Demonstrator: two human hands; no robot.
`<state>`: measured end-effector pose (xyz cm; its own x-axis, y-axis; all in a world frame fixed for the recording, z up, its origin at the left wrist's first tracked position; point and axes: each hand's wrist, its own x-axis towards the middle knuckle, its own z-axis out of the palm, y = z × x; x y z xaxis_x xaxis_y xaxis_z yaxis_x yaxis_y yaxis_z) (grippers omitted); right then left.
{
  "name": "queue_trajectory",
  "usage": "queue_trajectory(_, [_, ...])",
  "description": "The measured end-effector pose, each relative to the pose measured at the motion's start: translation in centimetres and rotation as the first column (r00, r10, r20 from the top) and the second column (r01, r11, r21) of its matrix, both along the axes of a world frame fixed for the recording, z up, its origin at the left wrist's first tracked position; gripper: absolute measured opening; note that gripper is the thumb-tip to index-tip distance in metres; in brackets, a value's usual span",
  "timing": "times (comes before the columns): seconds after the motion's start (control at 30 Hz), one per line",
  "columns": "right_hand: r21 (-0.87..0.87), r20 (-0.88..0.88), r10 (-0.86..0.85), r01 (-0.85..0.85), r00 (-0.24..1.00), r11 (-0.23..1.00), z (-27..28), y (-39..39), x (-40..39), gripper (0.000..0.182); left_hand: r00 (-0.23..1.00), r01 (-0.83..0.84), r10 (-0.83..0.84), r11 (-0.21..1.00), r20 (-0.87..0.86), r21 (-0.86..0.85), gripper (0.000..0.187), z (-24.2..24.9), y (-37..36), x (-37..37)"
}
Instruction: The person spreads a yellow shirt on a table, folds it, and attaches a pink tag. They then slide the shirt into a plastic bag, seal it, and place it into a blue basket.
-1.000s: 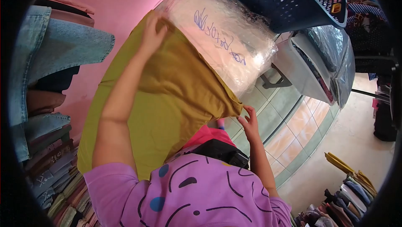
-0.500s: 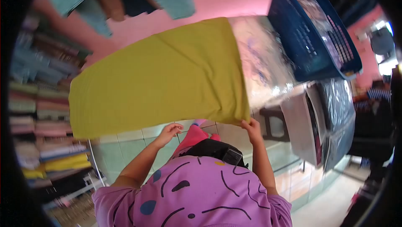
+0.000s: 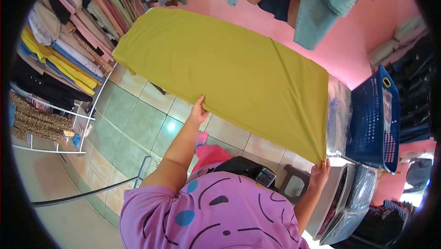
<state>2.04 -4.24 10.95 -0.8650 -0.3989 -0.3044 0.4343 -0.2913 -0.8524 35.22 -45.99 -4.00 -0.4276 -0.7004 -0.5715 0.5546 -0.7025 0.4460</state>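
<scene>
The left hand [image 3: 198,111] pinches the near edge of the yellow-green cloth [image 3: 229,72] midway along; the right hand [image 3: 320,174] grips its near right corner — the cloth spreads flat and wide above the tiled floor [image 3: 138,115]; a blue basket [image 3: 372,120] sits right — folded clothes [image 3: 69,51] stacked far left.

Clothing shop: I am standing among racks of folded garments [image 3: 69,51] on the left, jeans hanging [image 3: 317,10] on the far pink wall [image 3: 349,51], tiled floor [image 3: 133,125].
</scene>
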Motion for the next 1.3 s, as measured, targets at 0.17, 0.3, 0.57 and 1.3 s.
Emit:
queue_trajectory(0.17, [-0.099,-0.009,0.012,-0.012,1.0,0.995,-1.4,1.3,-1.3,0.03,0.903,-0.428,0.429,0.901,0.002,0.066,0.028,-0.8,-7.2,7.8])
queue_trajectory(0.3, [-0.14,0.02,-0.026,0.028,0.999,0.99,-1.8,1.3,-1.7,0.028,0.89,-0.455,0.456,0.89,0.005,-0.025,0.024,-2.5,-14.8,15.3])
queue_trajectory(0.57, [-0.138,0.092,-0.162,0.173,0.983,0.975,-1.6,1.8,-2.8,0.014,0.74,-0.104,-0.119,0.952,-0.662,-0.288,0.02,-5.6,-26.7,30.7])
queue_trajectory(1.3, [-0.127,0.112,-0.217,0.231,0.97,0.965,-4.4,8.5,-7.9,0.017,0.429,-0.724,0.888,0.447,0.165,-0.525,0.017,8.6,-28.9,38.7])
